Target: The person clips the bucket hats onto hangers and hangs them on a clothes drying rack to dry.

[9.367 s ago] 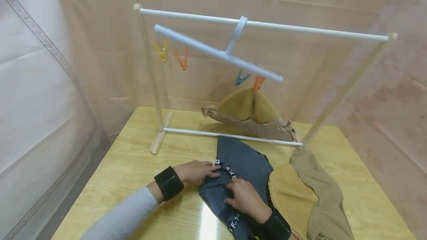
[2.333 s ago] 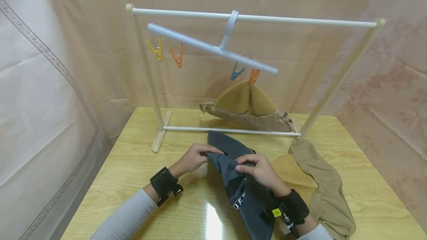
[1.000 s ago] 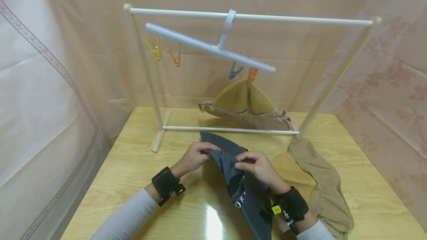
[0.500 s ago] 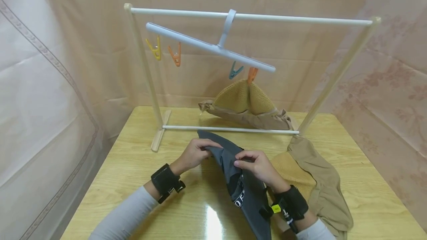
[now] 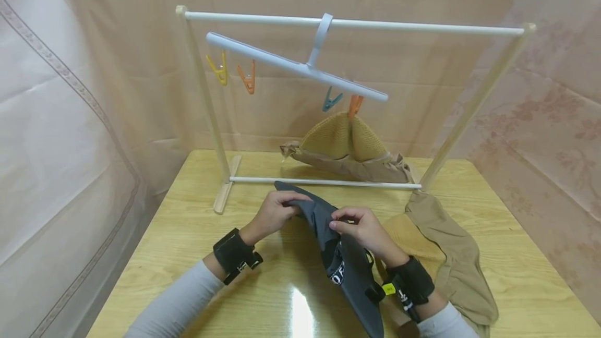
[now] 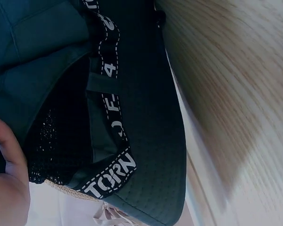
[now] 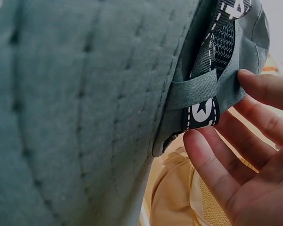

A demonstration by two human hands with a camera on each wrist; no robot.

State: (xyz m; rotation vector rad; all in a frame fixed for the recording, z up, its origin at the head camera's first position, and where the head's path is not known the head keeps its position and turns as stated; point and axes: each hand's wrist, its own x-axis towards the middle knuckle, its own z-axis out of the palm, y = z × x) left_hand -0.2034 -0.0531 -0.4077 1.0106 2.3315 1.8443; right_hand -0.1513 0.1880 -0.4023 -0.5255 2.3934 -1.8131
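A dark grey bucket hat point(image 5: 357, 280) stands tilted over the table between my hands, its brim running from the back left to the front right. A black band with white lettering point(image 6: 112, 94) and black mesh point(image 6: 61, 127) show in the left wrist view. My left hand point(image 5: 274, 215) pinches the folded crown near its far end. Thumb and fingers of my right hand point(image 5: 368, 231) pinch the crown's other side. In the right wrist view the brim's stitched underside point(image 7: 85, 117) fills the left, with right fingertips point(image 7: 195, 141) by the star-printed band.
A blue-white hanger point(image 5: 300, 68) hangs tilted on a white rack rail point(image 5: 422, 26). It carries several clothespins, one orange clothespin point(image 5: 355, 106) gripping a tan knit hat point(image 5: 324, 137). Another tan hat point(image 5: 462, 254) lies on the right of the wooden table point(image 5: 188, 254).
The grey hat lay flat under my hands at first; now it is raised and tilted, its crown pinched by both. Lately the left hand has risen slightly and the hat's far end shifted left.
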